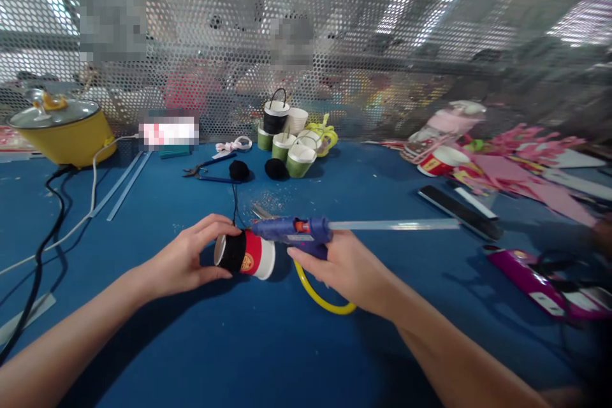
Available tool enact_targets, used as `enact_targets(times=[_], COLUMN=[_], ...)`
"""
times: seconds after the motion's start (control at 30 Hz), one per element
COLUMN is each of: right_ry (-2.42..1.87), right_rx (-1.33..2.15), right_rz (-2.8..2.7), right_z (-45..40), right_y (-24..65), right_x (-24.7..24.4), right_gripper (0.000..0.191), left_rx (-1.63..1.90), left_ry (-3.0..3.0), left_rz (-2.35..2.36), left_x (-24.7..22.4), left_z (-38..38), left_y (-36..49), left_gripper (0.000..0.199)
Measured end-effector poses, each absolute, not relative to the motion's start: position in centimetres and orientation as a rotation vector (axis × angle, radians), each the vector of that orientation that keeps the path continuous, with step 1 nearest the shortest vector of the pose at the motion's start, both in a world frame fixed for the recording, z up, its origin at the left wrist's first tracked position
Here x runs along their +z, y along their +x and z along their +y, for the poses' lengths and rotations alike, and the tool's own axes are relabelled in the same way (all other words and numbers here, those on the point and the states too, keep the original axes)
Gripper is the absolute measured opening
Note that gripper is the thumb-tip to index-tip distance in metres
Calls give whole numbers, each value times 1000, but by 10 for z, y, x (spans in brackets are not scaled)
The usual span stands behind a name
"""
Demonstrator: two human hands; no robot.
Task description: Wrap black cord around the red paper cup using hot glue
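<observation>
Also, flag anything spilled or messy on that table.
Tiny pale bits lie scattered on the blue table, between the black balls and the glue gun; they look like unswept debris. Nothing else looks plainly spilled.

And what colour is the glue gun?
The glue gun is dark purplish-blue with a little orange-red patch; it shows in the head view.

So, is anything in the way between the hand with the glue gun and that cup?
Nothing visible is. The right hand holds the blue glue gun with its tip right by the cup's upper side; I can't tell whether they touch. The left hand grips the cup's black end, away from the red band.
</observation>
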State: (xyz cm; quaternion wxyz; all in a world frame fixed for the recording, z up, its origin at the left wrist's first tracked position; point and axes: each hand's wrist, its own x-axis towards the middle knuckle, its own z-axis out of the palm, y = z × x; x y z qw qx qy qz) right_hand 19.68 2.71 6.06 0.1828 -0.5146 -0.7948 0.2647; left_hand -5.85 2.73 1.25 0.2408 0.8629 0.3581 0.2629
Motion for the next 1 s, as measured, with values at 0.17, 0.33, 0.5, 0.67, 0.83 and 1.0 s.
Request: enact_targets(times=[0.17,0.33,0.5,0.67,0.83,1.0], right_ry=[-1476,-1628,-1788,-1876,-1699,-1253], right_rx=[1124,1001,800,546,602,1298], right_rz=[-2021,-1767,-1842,-1886,-2069,-2188], right_z=[37,75,116,131,112,85], right_y=[198,205,213,212,182,143], right_x=[62,50,24,14,29,40], right_gripper=[30,18,30,26,30,50], left_rx=[742,759,743,758,744,720], left_ry=[2366,2395,2414,2407,2426,2463], left_rz=[998,979,990,994,979,957], left_x=[11,12,13,14,15,13], left_z=[27,26,24,23,22,21], left_y=[-57,-55,-52,-51,-51,-50], left_gripper=[43,42,43,43,43,44])
